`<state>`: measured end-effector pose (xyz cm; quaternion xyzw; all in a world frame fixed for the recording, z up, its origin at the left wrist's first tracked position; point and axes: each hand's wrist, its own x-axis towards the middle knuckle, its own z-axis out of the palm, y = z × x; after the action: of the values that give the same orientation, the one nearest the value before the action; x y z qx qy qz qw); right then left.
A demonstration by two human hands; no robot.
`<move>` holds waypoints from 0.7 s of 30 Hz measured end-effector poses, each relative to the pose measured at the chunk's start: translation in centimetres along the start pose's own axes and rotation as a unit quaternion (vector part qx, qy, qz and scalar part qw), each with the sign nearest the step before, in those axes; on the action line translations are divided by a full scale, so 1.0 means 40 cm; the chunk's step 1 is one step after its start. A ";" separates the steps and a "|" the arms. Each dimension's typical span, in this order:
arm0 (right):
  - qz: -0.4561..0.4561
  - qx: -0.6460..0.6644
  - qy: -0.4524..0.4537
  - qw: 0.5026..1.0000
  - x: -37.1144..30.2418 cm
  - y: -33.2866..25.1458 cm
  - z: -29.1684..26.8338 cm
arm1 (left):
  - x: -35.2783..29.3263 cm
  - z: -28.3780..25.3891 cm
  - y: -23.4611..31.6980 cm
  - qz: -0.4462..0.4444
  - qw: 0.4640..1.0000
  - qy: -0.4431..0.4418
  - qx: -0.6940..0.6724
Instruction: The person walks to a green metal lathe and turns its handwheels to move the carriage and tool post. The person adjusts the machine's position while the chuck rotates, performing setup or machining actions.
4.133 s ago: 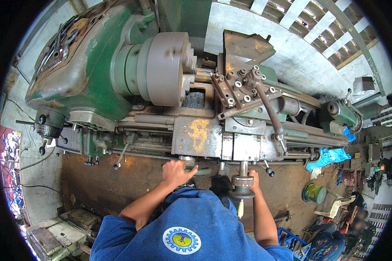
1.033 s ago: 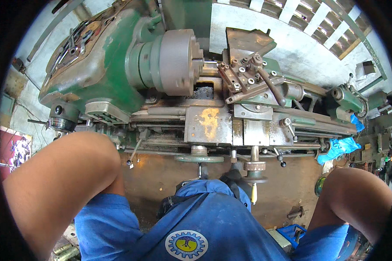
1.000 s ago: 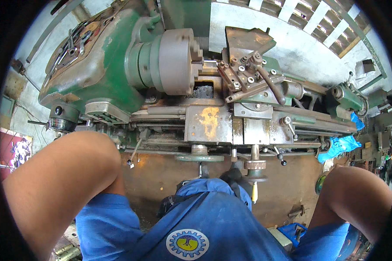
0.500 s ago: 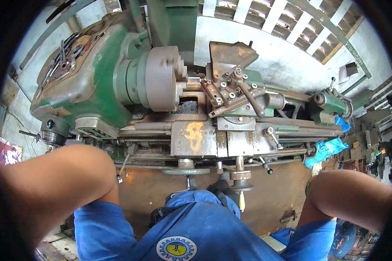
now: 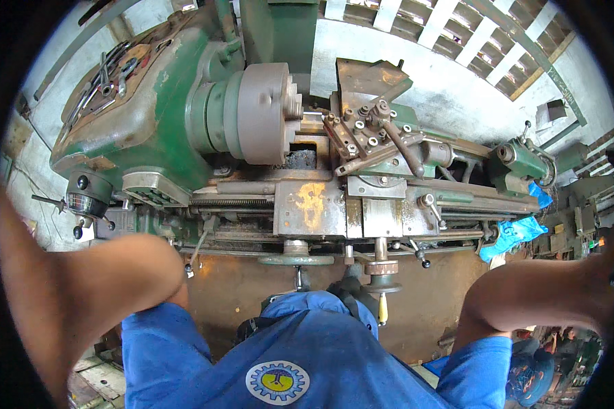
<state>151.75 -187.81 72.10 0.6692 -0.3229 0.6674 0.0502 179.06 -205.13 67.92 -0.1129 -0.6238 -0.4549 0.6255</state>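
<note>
The room around you has a pale wall (image 5: 327, 51), with a slatted opening (image 5: 450, 34) between 1 and 2 o'clock, and below it a brown floor (image 5: 225, 300). The green and grey lathe (image 5: 164, 102) stands directly in front of you and stretches from 10 o'clock to 3 o'clock. Its carriage (image 5: 310, 210), which has a yellow patch, lies at the centre. Near the carriage, at 6 o'clock, is a green handwheel (image 5: 280, 260). A smaller handwheel (image 5: 381, 268), with a pale handle (image 5: 383, 309) pointing down, is between 4 and 5 o'clock.

The grey chuck (image 5: 262, 114) is at 11 o'clock, and the tool post (image 5: 372, 133) with its long lever is between 1 and 2 o'clock. Metal chips (image 5: 299, 161) lie in the gap below the chuck. Further out, several wrenches (image 5: 106, 83) rest on top of the lathe at 10 o'clock. The tailstock (image 5: 522, 165) is near 3 o'clock, with a blue plastic sheet (image 5: 515, 235) just below.

Your left arm (image 5: 116, 273), at 8 o'clock, and your right arm (image 5: 539, 293), at 4 o'clock, are bent upward at the elbows. Your left hand and right hand are both outside the view, so I cannot tell whether their fingers are released, clenched or grasping something.
</note>
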 end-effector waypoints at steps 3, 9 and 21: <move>0.153 0.079 0.075 0.982 -0.156 0.069 0.048 | -0.100 -0.035 -0.027 -0.076 0.997 0.017 0.027; 0.479 -0.238 -0.135 0.834 -0.626 0.140 0.180 | -0.571 -0.138 -0.280 -0.396 0.847 -0.257 0.244; 0.603 -0.402 -0.147 0.673 -0.882 0.140 0.143 | -0.887 -0.185 -0.394 -0.496 0.717 -0.253 0.419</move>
<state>157.37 -182.18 36.82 0.3338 -0.8966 0.2511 -0.1471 179.70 -204.00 28.40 0.3757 -0.8523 -0.3463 0.1121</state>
